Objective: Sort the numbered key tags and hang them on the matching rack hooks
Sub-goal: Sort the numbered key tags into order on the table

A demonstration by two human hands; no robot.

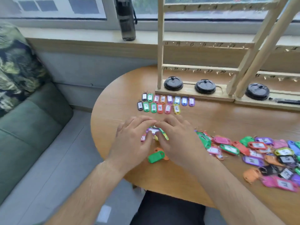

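Observation:
Two rows of numbered key tags (164,103) lie sorted on the wooden table (211,120) in front of the wooden hook rack (199,69), whose bars carry handwritten numbers. My left hand (134,140) and my right hand (177,140) meet over a small bunch of tags (154,131), fingers curled around them. The exact hold is blurred. A green tag (156,157) and an orange one lie just below the hands. A large unsorted pile of coloured tags (259,156) spreads to the right.
Three black round lids (205,86) sit on the rack bases, with a black pen (285,101) at the right. A dark bottle (127,18) stands on the windowsill. A green sofa (29,120) with a patterned cushion is at the left, beyond the table's rounded edge.

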